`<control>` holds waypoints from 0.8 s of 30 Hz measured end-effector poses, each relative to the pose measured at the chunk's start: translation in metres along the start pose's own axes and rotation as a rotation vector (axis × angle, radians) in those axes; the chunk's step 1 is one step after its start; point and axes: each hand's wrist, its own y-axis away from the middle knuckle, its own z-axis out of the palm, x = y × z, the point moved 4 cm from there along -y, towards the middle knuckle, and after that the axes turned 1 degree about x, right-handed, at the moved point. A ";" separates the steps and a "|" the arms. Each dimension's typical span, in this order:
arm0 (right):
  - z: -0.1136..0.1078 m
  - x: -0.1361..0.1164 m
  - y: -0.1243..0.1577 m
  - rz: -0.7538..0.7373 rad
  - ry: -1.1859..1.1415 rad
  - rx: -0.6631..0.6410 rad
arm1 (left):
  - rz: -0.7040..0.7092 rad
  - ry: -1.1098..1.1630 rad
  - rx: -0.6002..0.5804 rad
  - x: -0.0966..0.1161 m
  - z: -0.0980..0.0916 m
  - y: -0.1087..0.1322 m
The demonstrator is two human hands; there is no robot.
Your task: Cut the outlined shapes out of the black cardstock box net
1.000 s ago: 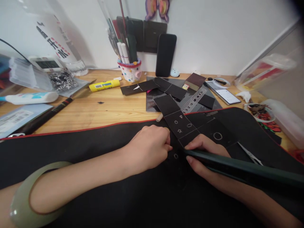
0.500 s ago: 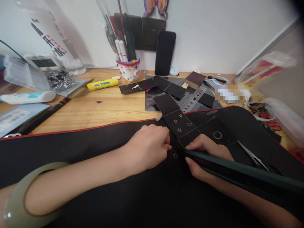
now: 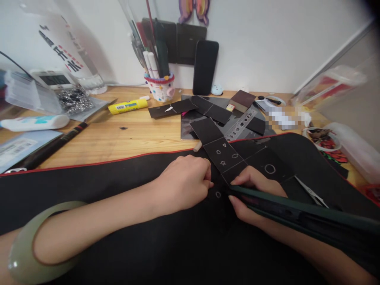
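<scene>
A black card (image 3: 230,147) with folded or scored lines and small outlined shapes, a star, circles and a triangle, lies across the black mat. My left hand (image 3: 190,178), fingers curled in, is closed at the card's near left edge; what its fingertips grip is partly hidden. My right hand (image 3: 255,188) is wrapped round a long dark green tool (image 3: 285,208), its tip reaching the card beside my left fingers. The tool's exact kind cannot be told. A small outlined circle (image 3: 218,194) shows between the hands. Scissors (image 3: 311,192) lie right of my right hand.
A clear stencil ruler (image 3: 240,126) and black card strips (image 3: 212,109) lie beyond. Behind are a pen cup (image 3: 160,88), a phone (image 3: 206,67) and a yellow glue tube (image 3: 128,106). A black roll (image 3: 53,144) lies left; a round tub (image 3: 322,139) stands right.
The whole view has shifted slightly. Both hands keep nearly the same place at the card, the dark green tool staying in my right hand.
</scene>
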 end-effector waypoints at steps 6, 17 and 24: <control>-0.008 -0.004 -0.005 -0.033 -0.058 -0.139 | -0.062 -0.002 -0.002 0.004 -0.002 0.004; -0.007 0.001 -0.003 -0.010 -0.113 -0.207 | -0.139 0.412 -0.289 0.013 0.002 0.012; -0.005 0.009 -0.003 -0.057 -0.132 -0.263 | -0.395 1.013 -0.392 0.009 0.020 0.010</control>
